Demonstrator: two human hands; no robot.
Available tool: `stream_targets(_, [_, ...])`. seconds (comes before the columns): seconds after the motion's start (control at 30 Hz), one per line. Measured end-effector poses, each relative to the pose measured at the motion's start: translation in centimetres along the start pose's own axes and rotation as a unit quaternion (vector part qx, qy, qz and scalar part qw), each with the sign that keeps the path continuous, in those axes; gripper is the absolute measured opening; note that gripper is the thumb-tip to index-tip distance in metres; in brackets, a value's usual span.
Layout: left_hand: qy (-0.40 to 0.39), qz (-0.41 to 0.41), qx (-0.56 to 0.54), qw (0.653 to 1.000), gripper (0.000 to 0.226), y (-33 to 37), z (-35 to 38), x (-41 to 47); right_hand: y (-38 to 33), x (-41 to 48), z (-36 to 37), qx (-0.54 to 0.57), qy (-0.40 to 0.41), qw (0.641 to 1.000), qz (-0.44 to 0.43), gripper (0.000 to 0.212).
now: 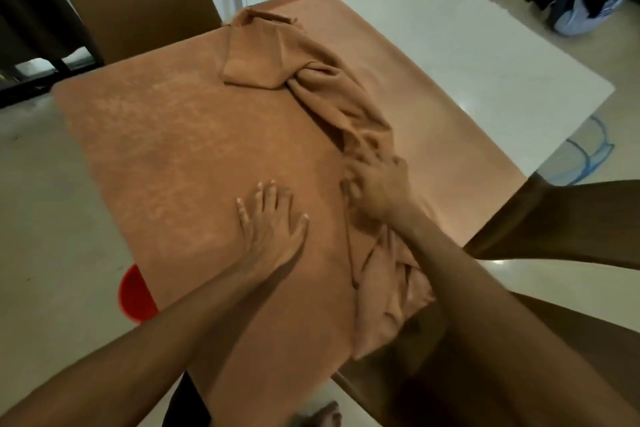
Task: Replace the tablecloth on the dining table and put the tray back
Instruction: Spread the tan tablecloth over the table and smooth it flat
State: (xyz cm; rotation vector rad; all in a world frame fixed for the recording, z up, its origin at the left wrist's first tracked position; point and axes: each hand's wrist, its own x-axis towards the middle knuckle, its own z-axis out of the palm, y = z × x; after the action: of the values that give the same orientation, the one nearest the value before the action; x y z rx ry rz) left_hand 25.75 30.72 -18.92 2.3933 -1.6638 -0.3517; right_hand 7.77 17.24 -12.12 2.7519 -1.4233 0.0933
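An orange-brown tablecloth [166, 135] covers the left part of the white dining table [467, 55]. A bunched, twisted ridge of the same cloth runs from the far middle toward the near edge and hangs over it. My left hand [273, 229] lies flat on the smooth cloth, fingers spread. My right hand [377, 187] is closed on the bunched fold in the ridge's middle. No tray is in view.
Brown chairs stand at the far side [131, 0] and at the right [561, 222]. A red round object [133, 295] lies on the floor under the table's left edge. Blue fabric and dark items sit on the floor at far right [581, 0].
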Motion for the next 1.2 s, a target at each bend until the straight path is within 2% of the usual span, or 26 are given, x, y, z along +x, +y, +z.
stream_targets(0.07, [0.006, 0.005, 0.002, 1.000, 0.059, 2.9, 0.0, -1.4, -1.4, -4.7, 1.7, 0.040, -0.027, 0.995, -0.087, 0.031])
stream_targets(0.1, [0.001, -0.004, -0.007, 1.000, 0.058, 4.2, 0.0, -2.0, -1.8, -7.0, 2.5, 0.050, -0.062, 0.991, -0.104, 0.036])
stream_targets(0.17, [-0.019, -0.032, -0.034, 0.999, 0.058, 6.0, 0.5, -3.2, -1.0, -10.2, 3.2, 0.070, -0.077, 0.988, -0.117, 0.043])
stream_targets(0.23, [-0.045, -0.051, -0.038, 0.997, 0.065, 7.0, 1.4, -4.3, 1.7, -11.1, 2.7, 0.082, -0.078, 0.988, -0.103, 0.040])
stream_targets(0.3, [-0.064, -0.050, -0.010, 0.997, 0.072, 7.4, 2.1, -5.1, 5.7, -11.0, 1.9, 0.047, -0.050, 0.996, -0.057, 0.032])
stream_targets(0.4, [-0.069, -0.051, 0.001, 0.996, 0.075, 7.4, 2.0, -5.1, 11.7, -9.4, 0.3, 0.011, -0.024, 0.994, 0.110, 0.029])
stream_targets(0.43, [-0.071, -0.052, 0.003, 0.996, 0.075, 7.5, 1.8, -5.0, 12.9, -8.9, -0.3, 0.013, -0.027, 0.991, 0.132, 0.031])
stream_targets(0.5, [-0.066, -0.060, 0.004, 0.996, 0.072, 7.7, 1.8, -4.9, 13.2, -8.6, -1.0, 0.025, -0.020, 0.996, 0.088, 0.030])
stream_targets(0.57, [-0.050, -0.063, -0.001, 0.997, 0.070, 8.6, 1.8, -5.1, 11.8, -9.5, -1.2, 0.041, -0.029, 0.999, -0.009, 0.033])
stream_targets(0.63, [-0.031, -0.033, 0.008, 0.999, 0.066, 9.9, 1.6, -5.2, 9.6, -11.1, -0.1, 0.049, -0.071, 0.991, -0.102, 0.041])
stream_targets(0.7, [-0.022, -0.001, 0.019, 1.000, 0.061, 11.8, 1.9, -4.9, 8.3, -12.3, 1.8, 0.055, -0.118, 0.981, -0.147, 0.051])
stream_targets(0.83, [-0.012, 0.027, 0.016, 0.999, 0.059, 15.7, 2.7, -3.8, 11.2, -12.1, 3.6, 0.024, -0.130, 0.988, -0.081, 0.060])
stream_targets(0.97, [-0.026, 0.035, 0.000, 0.999, 0.061, 19.2, 3.7, -1.7, 17.1, -8.8, 2.7, -0.032, -0.087, 0.996, 0.008, 0.043])
stream_targets(1.1, [-0.047, 0.004, -0.018, 0.999, 0.065, 20.7, 5.4, 0.1, 19.6, -6.5, 1.3, -0.014, -0.009, 0.991, 0.133, 0.033])
stream_targets(1.13, [-0.051, -0.009, -0.018, 0.999, 0.067, 20.8, 6.0, 0.4, 19.4, -6.2, 1.4, 0.002, 0.001, 0.990, 0.142, 0.034])
stream_targets(1.2, [-0.045, -0.022, -0.006, 0.999, 0.071, 20.8, 7.0, 0.4, 18.2, -6.3, 2.4, 0.042, -0.024, 0.994, 0.095, 0.043])
